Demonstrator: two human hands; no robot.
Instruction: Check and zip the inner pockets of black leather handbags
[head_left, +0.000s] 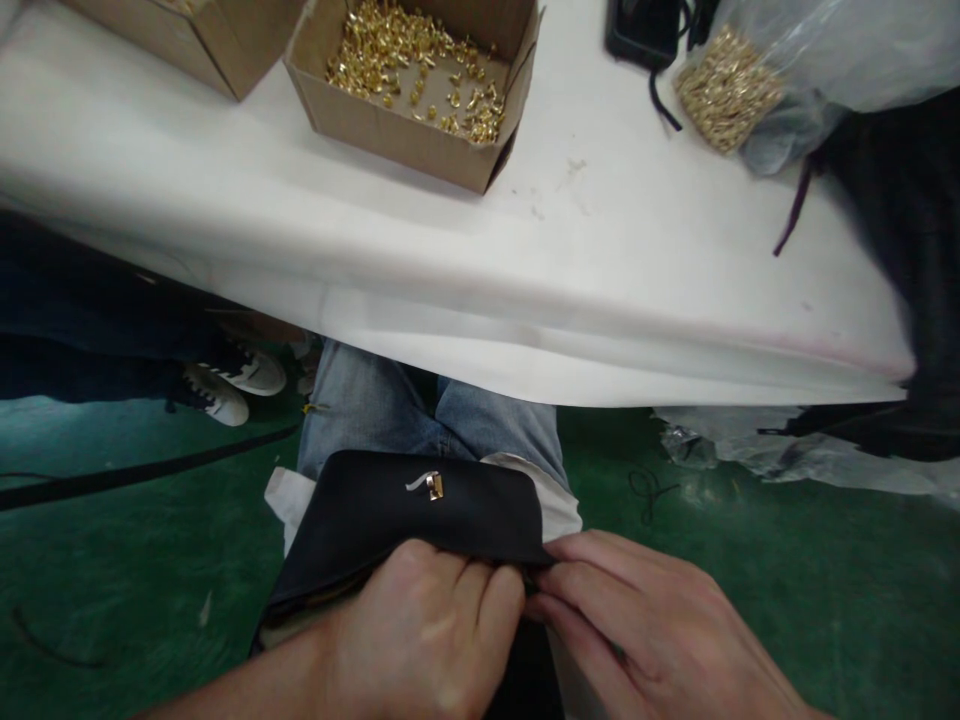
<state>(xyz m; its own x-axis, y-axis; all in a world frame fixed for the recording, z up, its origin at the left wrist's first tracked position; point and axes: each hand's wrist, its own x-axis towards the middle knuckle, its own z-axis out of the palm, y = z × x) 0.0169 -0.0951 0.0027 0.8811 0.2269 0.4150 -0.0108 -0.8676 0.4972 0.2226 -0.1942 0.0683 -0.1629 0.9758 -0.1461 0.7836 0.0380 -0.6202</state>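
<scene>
A black handbag (360, 510) with a small gold clasp (434, 486) lies across my lap on white material. A pale strip hangs beside the clasp. My left hand (435, 630) is curled at the bag's opening, its fingertips hidden under the edge of the black panel. At the bag's right corner, my right hand (637, 610) pinches the edge between thumb and fingers. Both hands nearly touch each other. What lies inside the bag is mostly hidden by the left hand and forearm.
On the white-covered table (600, 260) stands a cardboard box (405, 145) of small gold fasteners, with another box (217, 45) to its left. A bag of gold pieces (727, 90) and a black device (643, 30) lie at the right. Another person's shoes (255, 370) show at left.
</scene>
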